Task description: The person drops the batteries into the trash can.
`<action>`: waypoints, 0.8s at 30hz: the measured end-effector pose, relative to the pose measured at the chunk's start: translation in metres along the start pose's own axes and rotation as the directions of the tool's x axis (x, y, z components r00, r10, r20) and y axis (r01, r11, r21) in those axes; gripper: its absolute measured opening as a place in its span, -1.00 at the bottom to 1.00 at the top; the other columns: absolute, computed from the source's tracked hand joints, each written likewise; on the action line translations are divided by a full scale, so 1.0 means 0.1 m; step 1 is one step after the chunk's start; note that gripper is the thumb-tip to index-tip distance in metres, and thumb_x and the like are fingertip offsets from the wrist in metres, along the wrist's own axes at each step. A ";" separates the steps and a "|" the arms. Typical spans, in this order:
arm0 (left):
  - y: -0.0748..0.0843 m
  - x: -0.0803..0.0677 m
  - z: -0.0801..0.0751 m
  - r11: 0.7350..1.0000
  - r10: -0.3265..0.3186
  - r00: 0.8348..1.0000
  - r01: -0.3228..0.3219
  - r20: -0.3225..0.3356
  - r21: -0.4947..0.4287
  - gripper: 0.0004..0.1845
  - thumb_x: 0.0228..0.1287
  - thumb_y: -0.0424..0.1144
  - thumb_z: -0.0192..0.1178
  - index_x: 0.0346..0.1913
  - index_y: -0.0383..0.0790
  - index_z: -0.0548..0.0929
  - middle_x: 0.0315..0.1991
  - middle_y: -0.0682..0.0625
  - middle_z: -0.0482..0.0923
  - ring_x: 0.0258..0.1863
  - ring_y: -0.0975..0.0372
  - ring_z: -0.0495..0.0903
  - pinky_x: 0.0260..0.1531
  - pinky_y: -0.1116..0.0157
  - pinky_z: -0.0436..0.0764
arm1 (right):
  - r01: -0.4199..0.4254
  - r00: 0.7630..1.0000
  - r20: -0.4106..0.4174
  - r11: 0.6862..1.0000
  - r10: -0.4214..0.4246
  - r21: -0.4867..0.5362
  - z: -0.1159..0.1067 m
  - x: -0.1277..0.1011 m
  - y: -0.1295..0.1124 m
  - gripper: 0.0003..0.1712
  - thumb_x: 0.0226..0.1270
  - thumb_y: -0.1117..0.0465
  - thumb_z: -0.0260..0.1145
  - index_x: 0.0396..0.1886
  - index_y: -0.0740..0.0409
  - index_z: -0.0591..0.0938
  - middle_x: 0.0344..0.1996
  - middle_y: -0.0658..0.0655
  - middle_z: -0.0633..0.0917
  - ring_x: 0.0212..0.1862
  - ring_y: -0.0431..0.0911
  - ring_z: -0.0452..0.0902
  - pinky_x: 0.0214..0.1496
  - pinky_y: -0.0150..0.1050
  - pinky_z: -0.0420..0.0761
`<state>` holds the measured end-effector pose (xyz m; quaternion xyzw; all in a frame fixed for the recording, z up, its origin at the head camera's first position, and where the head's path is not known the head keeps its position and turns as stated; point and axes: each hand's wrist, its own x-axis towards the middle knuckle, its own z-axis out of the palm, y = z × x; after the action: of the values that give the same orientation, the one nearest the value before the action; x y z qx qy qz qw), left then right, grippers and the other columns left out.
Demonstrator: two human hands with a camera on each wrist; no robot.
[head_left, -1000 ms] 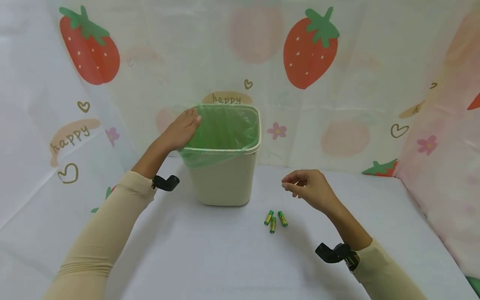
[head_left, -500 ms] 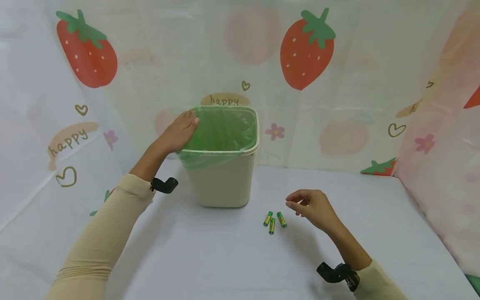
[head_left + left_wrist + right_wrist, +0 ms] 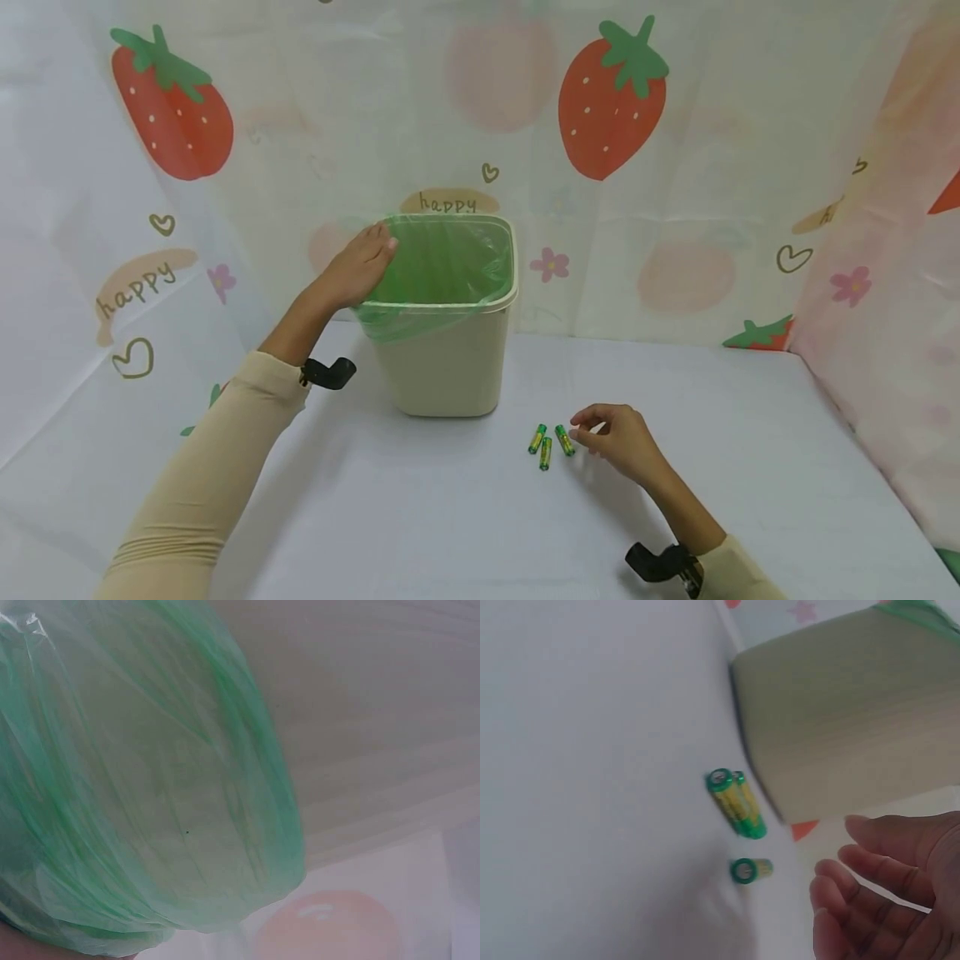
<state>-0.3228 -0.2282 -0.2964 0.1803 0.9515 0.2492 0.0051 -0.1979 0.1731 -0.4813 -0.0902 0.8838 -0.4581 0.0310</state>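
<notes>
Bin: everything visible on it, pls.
The bin is pale beige, apparently plastic, smooth-sided, with rounded corners, tapering toward its base. It stands upright on the white table, its mouth open. A translucent green liner, apparently thin plastic, lines the inside and folds over the front and left of the rim, hanging lower toward the left. The left hand rests at the rim's left side, hiding part of it. The inside bottom is out of sight.

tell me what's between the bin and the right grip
Three green-and-yellow batteries lie on the white surface between the bin and the right grip, as the head view shows.
</notes>
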 end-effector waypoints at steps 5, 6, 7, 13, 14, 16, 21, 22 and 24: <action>0.02 0.00 0.00 1.000 0.004 1.000 -0.004 -0.006 -0.001 -0.28 0.70 0.03 -0.51 0.57 -0.52 -0.22 0.62 -0.34 -0.34 0.61 -0.10 -0.38 0.56 0.00 -0.28 | -0.013 1.000 -0.027 0.997 0.011 -0.071 0.09 0.02 0.09 -0.80 0.24 0.25 0.51 -0.17 0.21 0.77 -0.44 -0.03 0.70 -0.42 -0.13 0.59 -0.46 -0.28 0.54; 0.02 0.00 0.00 1.000 0.006 1.000 -0.006 -0.007 -0.001 -0.28 0.70 0.03 -0.50 0.57 -0.52 -0.22 0.62 -0.34 -0.33 0.61 -0.10 -0.37 0.56 0.00 -0.27 | -0.016 1.000 -0.027 0.997 0.014 -0.077 0.10 0.02 0.11 -0.80 0.23 0.25 0.51 -0.17 0.21 0.76 -0.44 -0.03 0.69 -0.41 -0.13 0.58 -0.46 -0.27 0.54; 0.02 0.00 0.00 1.000 0.008 1.000 -0.008 -0.008 -0.001 -0.28 0.70 0.03 -0.50 0.57 -0.52 -0.21 0.62 -0.35 -0.33 0.61 -0.11 -0.37 0.56 0.00 -0.27 | -0.021 0.999 -0.026 0.996 0.019 -0.083 0.12 0.02 0.13 -0.80 0.24 0.25 0.51 -0.16 0.21 0.76 -0.45 -0.03 0.69 -0.41 -0.13 0.58 -0.45 -0.28 0.53; 0.05 0.00 -0.01 1.000 0.009 1.000 -0.009 -0.011 0.000 -0.28 0.71 0.02 -0.50 0.57 -0.53 -0.21 0.62 -0.35 -0.32 0.61 -0.12 -0.35 0.56 0.00 -0.26 | -0.035 0.999 -0.007 0.994 0.034 -0.101 0.19 0.03 0.21 -0.78 0.23 0.28 0.50 -0.15 0.25 0.74 -0.49 -0.02 0.65 -0.38 -0.15 0.55 -0.45 -0.31 0.52; 0.05 0.00 -0.01 1.000 0.008 1.000 -0.008 -0.011 0.000 -0.28 0.71 0.02 -0.50 0.57 -0.53 -0.21 0.62 -0.35 -0.32 0.61 -0.12 -0.35 0.56 0.00 -0.26 | -0.038 0.999 -0.008 0.994 0.037 -0.107 0.20 0.02 0.22 -0.78 0.22 0.28 0.51 -0.15 0.25 0.74 -0.49 -0.02 0.65 -0.38 -0.15 0.54 -0.45 -0.32 0.52; 0.06 0.00 0.00 1.000 0.008 1.000 -0.008 -0.012 -0.001 -0.29 0.71 0.01 -0.50 0.57 -0.53 -0.21 0.62 -0.35 -0.31 0.61 -0.12 -0.35 0.56 0.01 -0.26 | -0.042 0.999 -0.010 0.992 0.041 -0.119 0.22 0.02 0.23 -0.77 0.21 0.27 0.53 -0.16 0.25 0.74 -0.50 -0.02 0.63 -0.39 -0.16 0.52 -0.46 -0.32 0.50; 0.06 -0.01 0.00 1.000 0.004 1.000 -0.004 -0.009 0.005 -0.28 0.70 0.02 -0.50 0.57 -0.52 -0.21 0.62 -0.34 -0.32 0.61 -0.10 -0.36 0.56 0.01 -0.26 | -0.038 0.999 -0.028 0.990 0.034 -0.134 0.27 0.03 0.24 -0.77 0.17 0.28 0.55 -0.20 0.26 0.74 -0.53 -0.01 0.62 -0.44 -0.16 0.47 -0.48 -0.33 0.46; 0.06 -0.01 0.00 1.000 0.004 1.000 -0.004 -0.009 0.006 -0.28 0.70 0.03 -0.50 0.57 -0.52 -0.22 0.62 -0.34 -0.33 0.61 -0.10 -0.36 0.56 0.01 -0.27 | -0.037 0.999 -0.033 0.990 0.033 -0.139 0.27 0.03 0.24 -0.77 0.16 0.28 0.56 -0.21 0.26 0.74 -0.54 -0.01 0.61 -0.45 -0.16 0.46 -0.48 -0.33 0.45; 0.06 -0.01 0.00 1.000 0.004 1.000 -0.004 -0.009 0.005 -0.28 0.70 0.03 -0.50 0.57 -0.52 -0.21 0.62 -0.33 -0.32 0.61 -0.09 -0.37 0.56 0.01 -0.27 | -0.044 0.998 -0.043 0.987 0.038 -0.155 0.29 0.03 0.23 -0.78 0.14 0.29 0.57 -0.23 0.25 0.74 -0.56 -0.02 0.60 -0.47 -0.16 0.44 -0.47 -0.32 0.43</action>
<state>-0.3201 -0.2241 -0.2935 0.1813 0.9518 0.2475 0.0000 -0.2003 0.1624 -0.5165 -0.0652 0.9191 -0.3883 0.0157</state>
